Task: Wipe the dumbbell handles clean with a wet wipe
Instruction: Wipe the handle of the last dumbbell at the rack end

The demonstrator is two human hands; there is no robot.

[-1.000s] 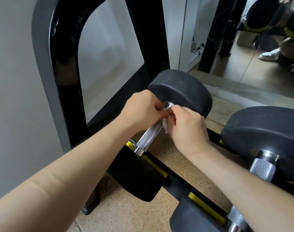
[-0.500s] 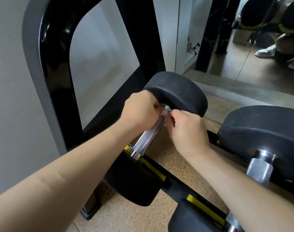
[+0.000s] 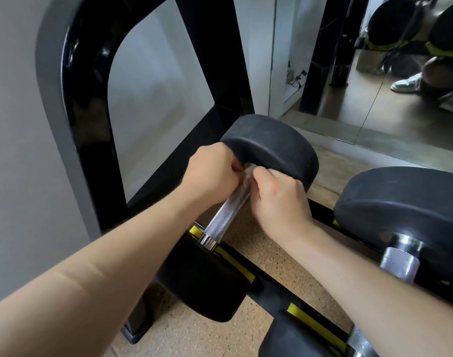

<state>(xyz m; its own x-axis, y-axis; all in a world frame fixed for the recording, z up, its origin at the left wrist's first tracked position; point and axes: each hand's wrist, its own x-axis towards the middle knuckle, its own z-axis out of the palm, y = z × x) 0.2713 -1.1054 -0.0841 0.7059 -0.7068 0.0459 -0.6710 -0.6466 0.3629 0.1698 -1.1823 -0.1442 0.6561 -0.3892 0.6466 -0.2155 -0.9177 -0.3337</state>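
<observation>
A black dumbbell lies on the rack, its knurled chrome handle [image 3: 226,215] running from the near head [image 3: 204,292] up to the far head [image 3: 271,148]. Both hands work at the handle's far end, just under the far head. My left hand [image 3: 210,173] curls round the handle from the left. My right hand [image 3: 279,199] pinches a pale wet wipe [image 3: 247,172] against the handle from the right. Only a small scrap of the wipe shows between the fingers.
A second dumbbell [image 3: 405,202] with a chrome handle [image 3: 400,261] lies to the right on the black rack with yellow strips [image 3: 315,325]. The rack's black upright frame [image 3: 91,99] stands left. A mirror [image 3: 374,86] is behind; cork floor [image 3: 266,248] below.
Both hands have slid a little further up the handle toward the far head, and less of the wipe shows now. The camera has shifted slightly.
</observation>
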